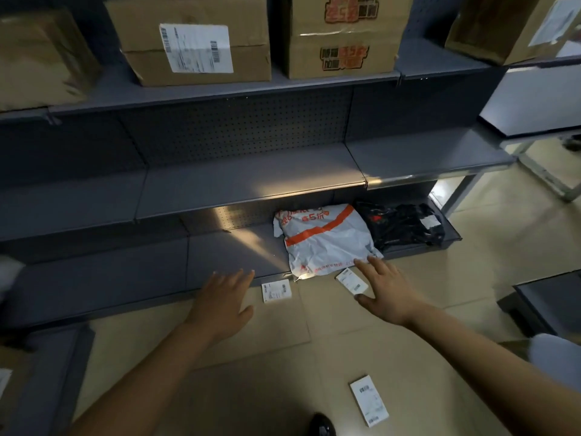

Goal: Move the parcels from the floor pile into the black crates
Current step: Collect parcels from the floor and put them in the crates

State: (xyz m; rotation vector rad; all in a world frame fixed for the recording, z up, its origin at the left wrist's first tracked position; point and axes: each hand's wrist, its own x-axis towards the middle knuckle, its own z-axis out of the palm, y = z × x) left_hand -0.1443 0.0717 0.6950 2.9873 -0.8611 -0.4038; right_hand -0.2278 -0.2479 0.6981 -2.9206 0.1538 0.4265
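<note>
Hands spread flat – left hand (224, 298), right hand (388, 292) – both empty, near white parcel (327, 240)

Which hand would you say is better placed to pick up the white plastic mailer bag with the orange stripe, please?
The right hand, probably. Its fingers already reach the near edge of the white plastic mailer bag with the orange stripe, while the left hand hovers open further left, over the grey bottom shelf.
</note>
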